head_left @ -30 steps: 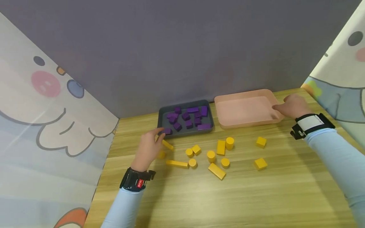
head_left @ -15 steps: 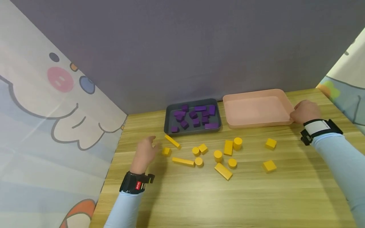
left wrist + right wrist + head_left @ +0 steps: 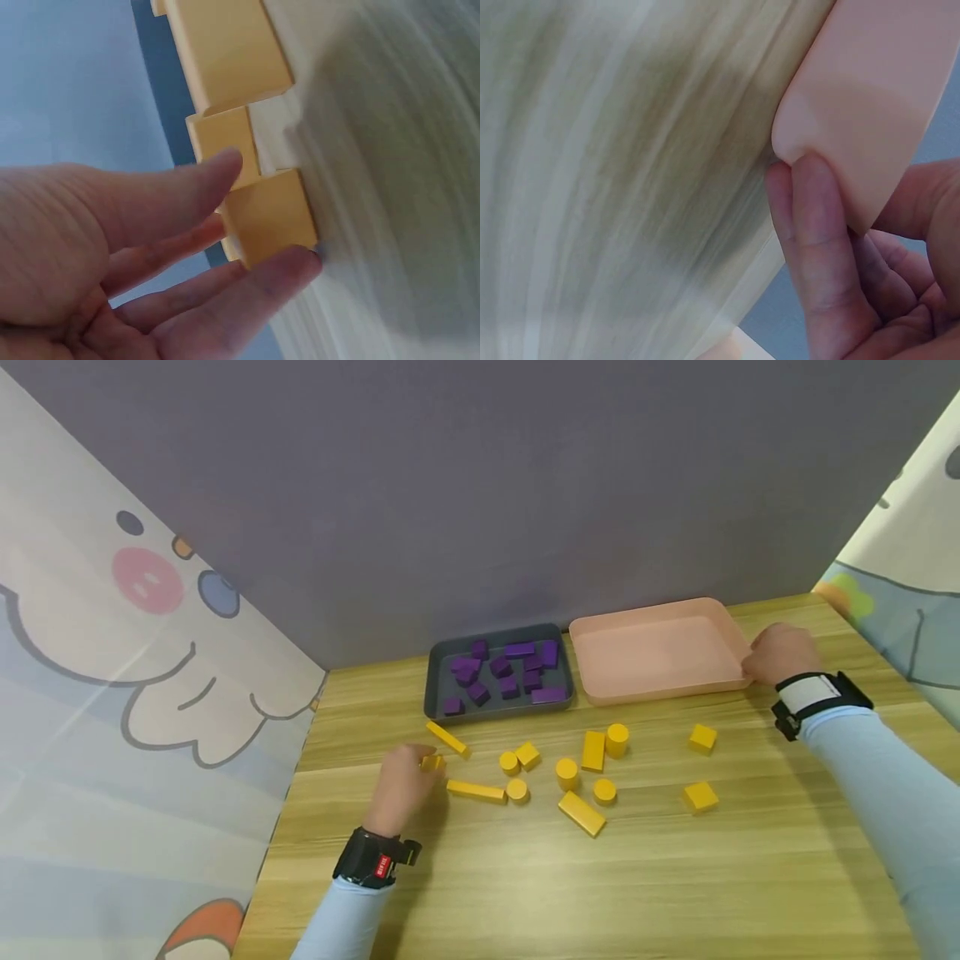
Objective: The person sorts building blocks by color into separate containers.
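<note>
My left hand (image 3: 399,787) is down at a small yellow cube-shaped block (image 3: 271,219) on the left of the table. In the left wrist view the thumb lies along one side of the block and the index fingertip against the opposite side, with the block between them. With my right hand (image 3: 782,654) I grip the near right corner of a pink tray (image 3: 862,97); the fingers press its outer wall and the thumb goes behind the rim. The tray's inside is bare. Several other yellow blocks, such as a long bar (image 3: 477,792) and a cylinder (image 3: 567,773), lie nearby.
A dark grey tray (image 3: 431,697) with several purple blocks (image 3: 548,695) stands left of the pink one. Behind both rises a grey wall (image 3: 480,510). Two yellow cubes (image 3: 702,739) lie apart on the right. Printed cloth panels (image 3: 97,693) bound the sides.
My left hand has moved down from the dark tray's near left corner to the yellow block. The right fingers have closed more tightly on the pink tray's corner. The head view shifted slightly.
</note>
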